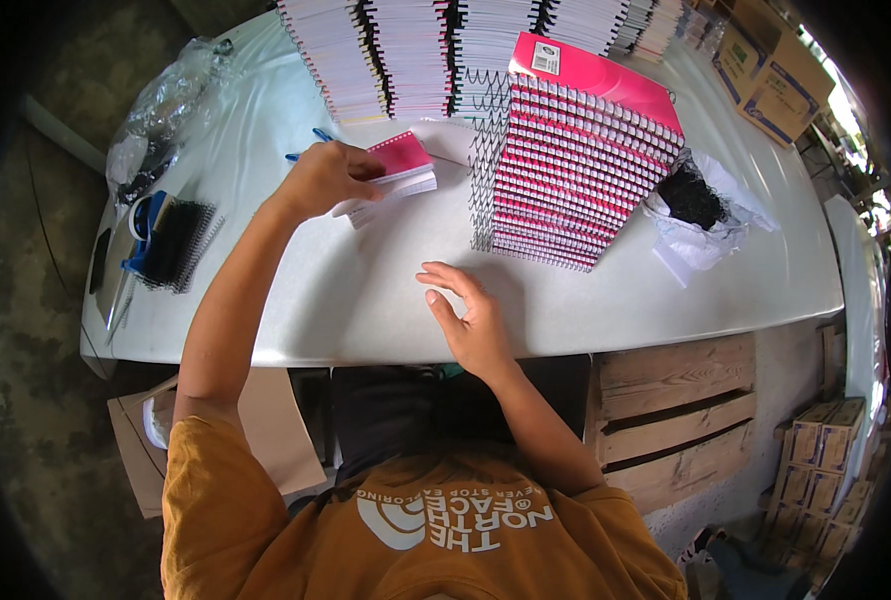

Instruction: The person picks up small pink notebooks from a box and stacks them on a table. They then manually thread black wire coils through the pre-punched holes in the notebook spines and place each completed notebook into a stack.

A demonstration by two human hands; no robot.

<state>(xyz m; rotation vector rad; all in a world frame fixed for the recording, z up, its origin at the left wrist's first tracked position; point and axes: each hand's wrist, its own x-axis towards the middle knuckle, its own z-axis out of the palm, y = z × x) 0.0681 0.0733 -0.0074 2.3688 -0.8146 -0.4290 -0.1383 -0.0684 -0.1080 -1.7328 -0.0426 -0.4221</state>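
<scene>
My left hand (pixel 328 182) is closed around the left end of a small bundle of pink and white sheets (pixel 402 155), with punched holes along the pink edge. The sheets lie low over the white-covered table (pixel 366 300). Behind that hand, the blue parts of a tool (pixel 321 134) show; the rest of it is hidden. My right hand (pixel 474 325) is held over the table's near side, empty, with thumb and fingers apart. Ahead of it and to the right rises a tall stack of pink-covered spiral notebooks (pixel 586 170), loose wire coils (pixel 486 170) sticking out on its left side.
More bound stacks (pixel 416 60) line the far side. At the left are a blue tape dispenser (pixel 144 225), black coils (pixel 181 245) and clear plastic wrap (pixel 171 110). A white bag with black coils (pixel 701 215) sits right. Cardboard boxes (pixel 776 75) stand far right; a wooden crate (pixel 676 400) is below.
</scene>
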